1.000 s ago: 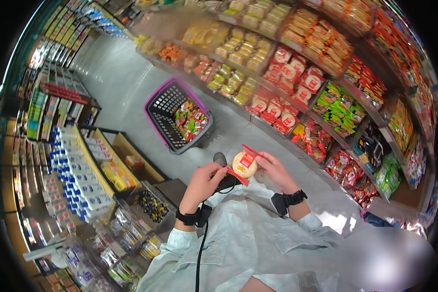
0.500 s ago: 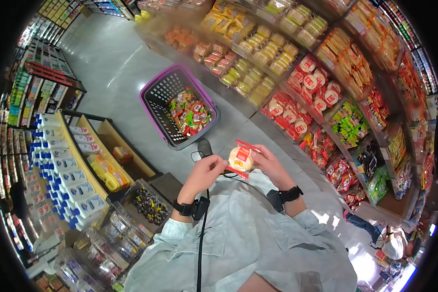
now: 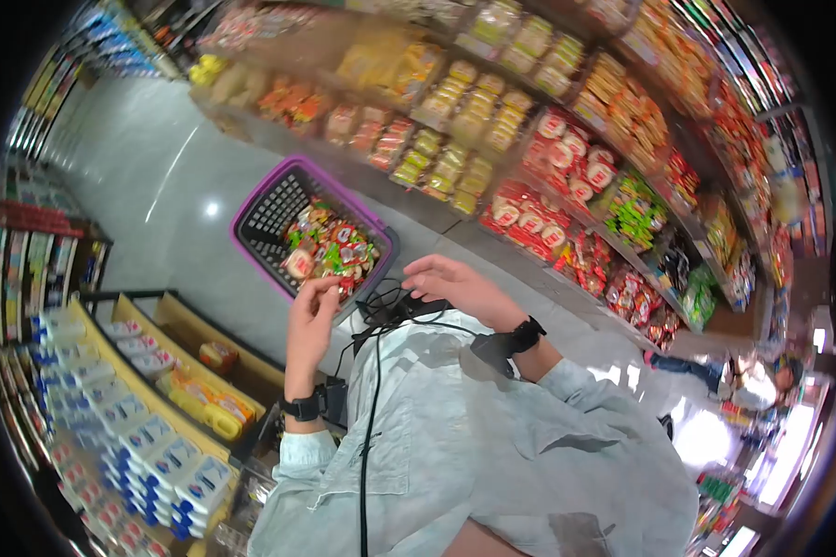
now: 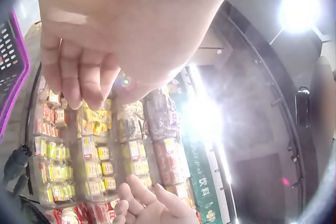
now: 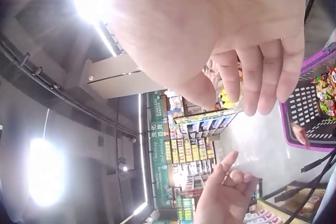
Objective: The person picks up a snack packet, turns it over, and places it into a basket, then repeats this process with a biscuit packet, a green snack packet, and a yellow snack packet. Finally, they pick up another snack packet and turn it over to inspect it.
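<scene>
My left hand (image 3: pixel 312 320) is near the front edge of the shopping basket (image 3: pixel 277 202), its fingers loosely bent and holding nothing. In the left wrist view, the left hand's fingers (image 4: pixel 90 79) hang down with only shelf goods behind them. Across from it, my right hand (image 3: pixel 464 292) is held over black cables at my waist, empty, with fingers extended. The grey basket with a purple rim stands on the floor and holds many small snack packets (image 3: pixel 348 246). A round, pale cracker pack with a red label (image 3: pixel 299 264) lies on them, at the left.
Stepped shelves of packaged snacks (image 3: pixel 478 102) run along the far and right sides. White bottles with blue caps (image 3: pixel 153 446) line a display at left. A black cable (image 3: pixel 370 408) hangs down my shirt. Another person (image 3: pixel 752 382) is farther back at right.
Both hands held the round cracker pack between them; now they are apart and empty. The pack lies in the basket. My left hand has moved left, and the view has shifted.
</scene>
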Motion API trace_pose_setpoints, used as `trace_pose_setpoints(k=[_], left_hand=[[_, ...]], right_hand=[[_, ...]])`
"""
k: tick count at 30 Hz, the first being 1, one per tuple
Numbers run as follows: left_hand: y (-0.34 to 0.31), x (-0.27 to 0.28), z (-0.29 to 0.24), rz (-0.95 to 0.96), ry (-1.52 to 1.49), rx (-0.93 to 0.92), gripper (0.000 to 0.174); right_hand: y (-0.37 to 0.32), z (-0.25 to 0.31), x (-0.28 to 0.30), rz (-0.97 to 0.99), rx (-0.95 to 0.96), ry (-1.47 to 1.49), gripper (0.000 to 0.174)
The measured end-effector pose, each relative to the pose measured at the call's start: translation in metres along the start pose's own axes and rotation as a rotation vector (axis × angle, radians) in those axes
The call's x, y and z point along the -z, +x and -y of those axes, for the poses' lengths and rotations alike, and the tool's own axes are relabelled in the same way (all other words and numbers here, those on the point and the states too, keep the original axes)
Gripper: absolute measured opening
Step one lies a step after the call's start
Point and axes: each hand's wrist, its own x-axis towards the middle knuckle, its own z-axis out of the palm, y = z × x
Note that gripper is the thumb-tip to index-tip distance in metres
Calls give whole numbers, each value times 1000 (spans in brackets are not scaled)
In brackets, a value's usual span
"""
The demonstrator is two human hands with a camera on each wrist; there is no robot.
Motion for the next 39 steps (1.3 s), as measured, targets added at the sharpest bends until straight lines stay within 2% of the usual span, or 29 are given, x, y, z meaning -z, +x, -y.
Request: trace_pose_setpoints(k=[3, 8, 11, 20, 25, 32, 39], left_hand=[[5, -8, 6, 63, 41, 13, 21], [3, -50, 3, 211, 93, 59, 17], [-5, -87, -4, 274, 140, 83, 17], [-32, -214, 6, 391, 197, 146, 20], [-29, -288, -11, 573, 358, 140, 20], [6, -360, -27, 770, 524, 87, 22], [64, -412, -16, 899, 511, 46, 23]], right_hand=[[-6, -7, 14, -11, 53, 24, 30], [-38, -24, 49, -152, 129, 147, 27], [-61, -37, 75, -190, 173, 214, 27], [-151, -101, 171, -303, 149, 334, 26], [-202, -138, 215, -517, 181, 491, 26], [-230, -158, 247, -722, 202, 719, 24], [-228, -151, 285, -875, 182, 741, 24]])
